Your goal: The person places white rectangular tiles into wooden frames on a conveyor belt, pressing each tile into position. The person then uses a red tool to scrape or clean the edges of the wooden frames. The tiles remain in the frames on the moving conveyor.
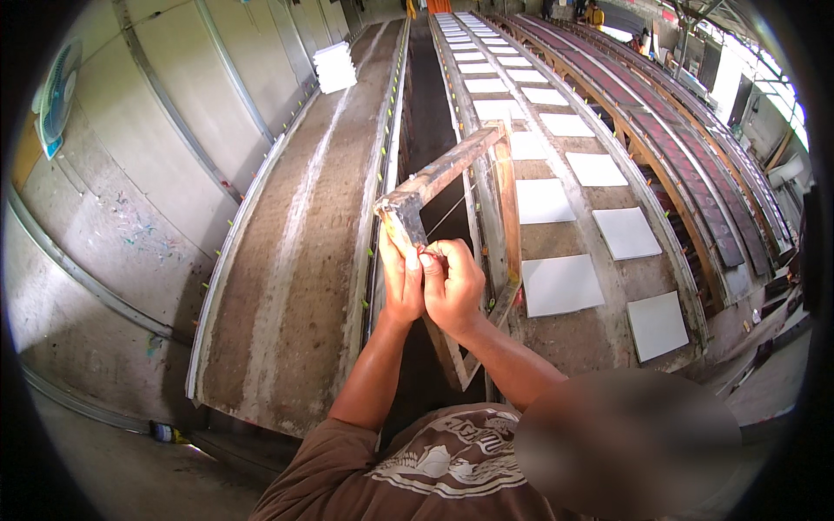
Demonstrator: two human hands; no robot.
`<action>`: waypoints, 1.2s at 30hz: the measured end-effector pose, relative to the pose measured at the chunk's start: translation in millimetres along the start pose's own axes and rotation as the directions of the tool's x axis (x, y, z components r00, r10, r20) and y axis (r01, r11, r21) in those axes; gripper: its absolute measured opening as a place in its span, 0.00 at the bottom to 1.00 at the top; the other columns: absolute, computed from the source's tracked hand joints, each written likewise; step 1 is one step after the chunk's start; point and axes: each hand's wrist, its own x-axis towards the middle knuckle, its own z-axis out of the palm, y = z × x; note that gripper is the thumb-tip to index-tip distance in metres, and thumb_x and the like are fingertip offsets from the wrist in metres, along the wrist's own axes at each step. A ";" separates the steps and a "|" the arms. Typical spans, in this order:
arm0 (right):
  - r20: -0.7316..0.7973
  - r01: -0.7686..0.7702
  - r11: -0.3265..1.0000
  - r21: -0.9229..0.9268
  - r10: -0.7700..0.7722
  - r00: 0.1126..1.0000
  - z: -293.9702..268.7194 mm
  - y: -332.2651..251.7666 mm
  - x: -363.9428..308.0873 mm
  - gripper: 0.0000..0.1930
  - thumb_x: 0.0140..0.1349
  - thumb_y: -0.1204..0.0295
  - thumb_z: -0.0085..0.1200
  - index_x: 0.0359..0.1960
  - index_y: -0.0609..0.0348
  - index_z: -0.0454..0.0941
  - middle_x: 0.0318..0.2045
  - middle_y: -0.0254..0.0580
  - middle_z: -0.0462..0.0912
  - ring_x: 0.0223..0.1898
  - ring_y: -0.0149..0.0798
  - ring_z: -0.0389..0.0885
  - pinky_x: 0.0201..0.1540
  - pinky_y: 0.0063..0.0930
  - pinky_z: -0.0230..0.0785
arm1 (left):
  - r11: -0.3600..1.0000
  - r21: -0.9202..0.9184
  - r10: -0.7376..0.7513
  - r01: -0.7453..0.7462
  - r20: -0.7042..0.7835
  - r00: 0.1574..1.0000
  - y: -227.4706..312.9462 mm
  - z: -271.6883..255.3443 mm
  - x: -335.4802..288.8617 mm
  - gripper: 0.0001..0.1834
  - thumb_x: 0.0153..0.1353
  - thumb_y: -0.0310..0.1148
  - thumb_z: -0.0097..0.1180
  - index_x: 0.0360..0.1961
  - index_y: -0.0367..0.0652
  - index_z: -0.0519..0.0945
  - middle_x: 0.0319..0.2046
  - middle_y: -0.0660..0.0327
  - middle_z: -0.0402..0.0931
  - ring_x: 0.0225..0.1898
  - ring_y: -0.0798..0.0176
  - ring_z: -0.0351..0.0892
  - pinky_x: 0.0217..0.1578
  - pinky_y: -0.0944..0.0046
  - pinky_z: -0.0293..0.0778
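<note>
A worn, paint-stained wooden frame (456,167) stands tilted in front of me, over the gap between two long tables. Its nearest upper corner is wrapped in pale and dark stained material. My left hand (401,282) is closed on the frame just below that corner, fingers pointing up along the wood. Right beside it, my right hand (454,282) is curled in a pinch at the same spot, thumb against the left fingers. A tiny bit of red shows between the fingertips; what the right hand pinches is too small to make out. The frame's lower part passes behind my right forearm.
White square sheets (563,285) lie in two rows along the right table (556,343). On the brown left table (261,347), a stack of white sheets (334,68) stands at the far end. Farther right run reddish tables (686,165). A fan (59,87) hangs on the left wall.
</note>
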 end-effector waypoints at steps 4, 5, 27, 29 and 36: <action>-0.031 -0.097 0.994 0.047 0.098 0.995 3.4 -1.6 -4.7 0.07 0.65 0.72 0.64 0.37 0.61 0.79 0.30 0.46 0.83 0.28 0.49 0.85 0.30 0.37 0.76 | 0.997 0.071 0.015 -0.014 -0.014 1.000 4.6 -1.5 5.6 0.39 0.78 0.38 0.41 0.77 0.25 0.41 0.71 0.46 0.57 0.62 0.58 0.67 0.64 0.59 0.64; -0.032 -0.118 0.991 0.060 0.120 0.992 3.2 -1.8 -6.0 0.07 0.65 0.72 0.64 0.37 0.62 0.79 0.30 0.46 0.84 0.28 0.48 0.86 0.30 0.36 0.76 | 0.998 0.065 -0.017 0.018 -0.019 1.000 5.3 -1.7 4.6 0.39 0.77 0.39 0.41 0.77 0.24 0.41 0.72 0.45 0.55 0.66 0.56 0.63 0.67 0.57 0.60; 0.364 0.704 0.703 -0.101 -0.633 0.684 -42.4 31.7 61.6 0.08 0.50 0.73 0.67 0.33 0.53 0.85 0.30 0.30 0.82 0.25 0.33 0.78 0.26 0.28 0.69 | 1.000 -0.004 -0.005 0.005 -0.018 1.000 -16.5 -9.1 -3.3 0.40 0.77 0.42 0.42 0.77 0.28 0.43 0.72 0.49 0.56 0.70 0.57 0.59 0.71 0.54 0.53; 0.382 0.767 0.630 -0.120 -0.684 0.622 -44.2 29.4 66.5 0.08 0.51 0.72 0.66 0.34 0.53 0.84 0.30 0.30 0.82 0.25 0.31 0.78 0.25 0.27 0.67 | 1.000 0.016 0.019 -0.019 -0.001 1.000 -16.4 -9.4 -1.2 0.39 0.77 0.41 0.42 0.77 0.28 0.43 0.72 0.49 0.57 0.70 0.57 0.60 0.71 0.54 0.54; 0.254 0.671 0.721 -0.174 -0.626 0.738 -27.7 28.9 49.9 0.05 0.59 0.73 0.62 0.34 0.57 0.79 0.29 0.36 0.80 0.23 0.35 0.80 0.24 0.29 0.67 | 0.997 -0.063 -0.046 0.047 0.016 0.999 -19.6 -5.0 2.7 0.40 0.77 0.43 0.42 0.77 0.27 0.43 0.71 0.49 0.57 0.70 0.58 0.60 0.71 0.55 0.54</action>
